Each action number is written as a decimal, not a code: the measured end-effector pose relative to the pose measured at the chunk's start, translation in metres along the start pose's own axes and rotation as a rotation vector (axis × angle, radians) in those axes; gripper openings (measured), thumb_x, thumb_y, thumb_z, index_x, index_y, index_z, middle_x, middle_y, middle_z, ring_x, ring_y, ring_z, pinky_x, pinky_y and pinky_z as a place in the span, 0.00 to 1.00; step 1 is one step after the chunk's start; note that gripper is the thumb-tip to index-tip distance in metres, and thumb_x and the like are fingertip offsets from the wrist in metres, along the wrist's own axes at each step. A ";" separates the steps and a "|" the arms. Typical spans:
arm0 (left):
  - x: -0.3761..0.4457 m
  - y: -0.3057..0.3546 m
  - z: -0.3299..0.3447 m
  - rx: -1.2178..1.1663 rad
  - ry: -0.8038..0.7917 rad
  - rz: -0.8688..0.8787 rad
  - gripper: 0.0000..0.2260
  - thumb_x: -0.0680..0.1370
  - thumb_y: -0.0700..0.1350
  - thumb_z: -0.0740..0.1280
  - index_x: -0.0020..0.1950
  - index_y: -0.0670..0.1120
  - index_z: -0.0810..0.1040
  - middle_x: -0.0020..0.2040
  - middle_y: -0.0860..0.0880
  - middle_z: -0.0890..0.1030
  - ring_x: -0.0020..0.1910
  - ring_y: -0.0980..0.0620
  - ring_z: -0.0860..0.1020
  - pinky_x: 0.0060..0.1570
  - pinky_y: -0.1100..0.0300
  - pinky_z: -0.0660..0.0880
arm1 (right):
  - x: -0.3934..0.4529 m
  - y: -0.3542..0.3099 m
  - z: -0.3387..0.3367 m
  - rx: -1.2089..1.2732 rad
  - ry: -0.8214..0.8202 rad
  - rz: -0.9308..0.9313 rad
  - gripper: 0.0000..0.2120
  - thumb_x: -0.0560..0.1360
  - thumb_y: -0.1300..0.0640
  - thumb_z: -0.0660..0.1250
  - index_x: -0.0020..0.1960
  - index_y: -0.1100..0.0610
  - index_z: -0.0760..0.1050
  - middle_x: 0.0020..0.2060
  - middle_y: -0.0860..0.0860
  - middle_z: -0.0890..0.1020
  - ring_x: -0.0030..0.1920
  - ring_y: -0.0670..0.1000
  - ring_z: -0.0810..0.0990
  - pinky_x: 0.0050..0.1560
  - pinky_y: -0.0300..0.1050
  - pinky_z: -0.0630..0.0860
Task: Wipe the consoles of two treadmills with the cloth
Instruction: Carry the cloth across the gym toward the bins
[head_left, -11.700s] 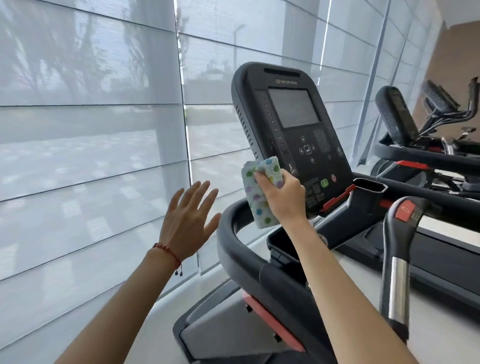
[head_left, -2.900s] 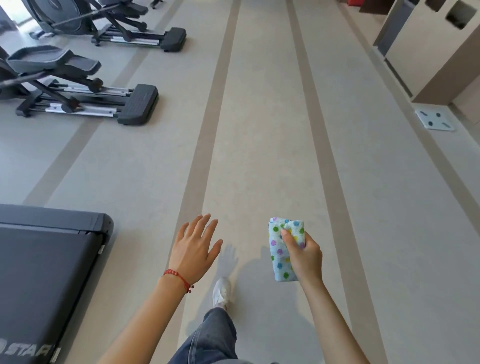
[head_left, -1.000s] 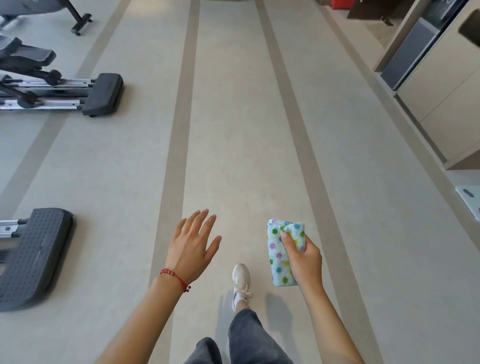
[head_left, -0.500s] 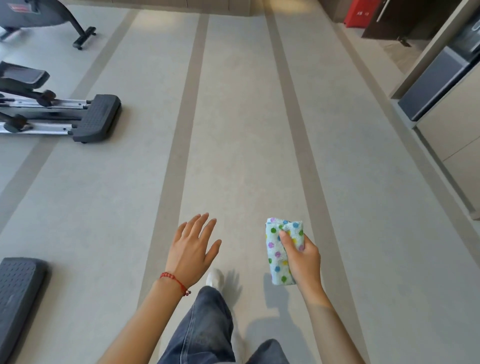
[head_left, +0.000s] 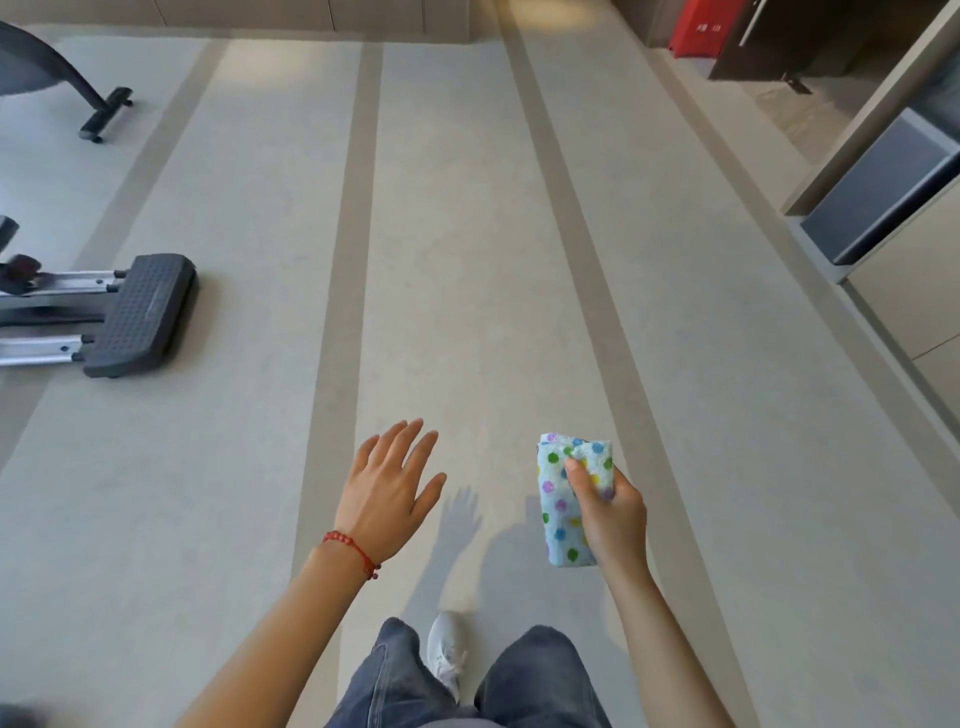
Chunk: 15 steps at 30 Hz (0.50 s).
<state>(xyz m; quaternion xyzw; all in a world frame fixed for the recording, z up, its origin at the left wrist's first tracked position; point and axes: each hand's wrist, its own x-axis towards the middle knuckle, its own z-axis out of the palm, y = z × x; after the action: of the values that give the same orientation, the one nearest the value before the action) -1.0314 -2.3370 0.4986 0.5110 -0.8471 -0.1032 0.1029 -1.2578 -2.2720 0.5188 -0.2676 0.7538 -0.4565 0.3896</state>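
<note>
My right hand (head_left: 610, 512) grips a folded light-blue cloth (head_left: 563, 501) with coloured dots, held upright in front of me at waist height. To its left my left hand (head_left: 387, 491) hovers with its fingers spread and straight, holding nothing; a red bead bracelet circles that wrist. Both hands hang over bare gym floor. No treadmill or console is in view.
An elliptical machine's rear foot (head_left: 140, 314) and rails lie on the floor at the left. Another machine's leg (head_left: 78, 85) stands far left. Beige cabinets (head_left: 914, 280) run along the right, and a red box (head_left: 698, 26) stands at the far right. My jeans and a white shoe (head_left: 447, 654) show below.
I have walked on along the striped floor away from the treadmill. The elliptical's foot has slid nearer on the left. The cloth stays in my right hand and the left stays spread.
</note>
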 end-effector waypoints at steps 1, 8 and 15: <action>0.017 -0.006 -0.001 -0.005 -0.004 -0.003 0.29 0.81 0.59 0.44 0.62 0.42 0.75 0.62 0.42 0.77 0.60 0.41 0.75 0.57 0.45 0.74 | 0.013 -0.008 0.005 -0.005 0.005 0.001 0.06 0.73 0.50 0.68 0.41 0.51 0.77 0.36 0.44 0.80 0.38 0.44 0.79 0.34 0.36 0.72; 0.144 -0.032 0.013 -0.015 -0.031 0.023 0.29 0.81 0.59 0.43 0.62 0.42 0.76 0.61 0.42 0.77 0.60 0.42 0.76 0.57 0.45 0.73 | 0.124 -0.049 0.036 0.010 0.039 0.014 0.06 0.73 0.49 0.68 0.39 0.50 0.76 0.36 0.45 0.80 0.39 0.45 0.79 0.36 0.38 0.73; 0.296 -0.053 0.021 -0.014 -0.042 0.042 0.29 0.81 0.59 0.44 0.62 0.43 0.76 0.61 0.43 0.77 0.60 0.42 0.76 0.57 0.46 0.73 | 0.262 -0.103 0.056 0.033 0.069 0.014 0.07 0.73 0.49 0.68 0.38 0.50 0.76 0.35 0.45 0.81 0.38 0.45 0.80 0.37 0.39 0.74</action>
<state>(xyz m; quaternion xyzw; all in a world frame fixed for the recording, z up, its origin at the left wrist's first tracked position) -1.1273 -2.6224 0.4839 0.4900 -0.8590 -0.1174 0.0908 -1.3508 -2.5429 0.5057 -0.2400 0.7610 -0.4752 0.3708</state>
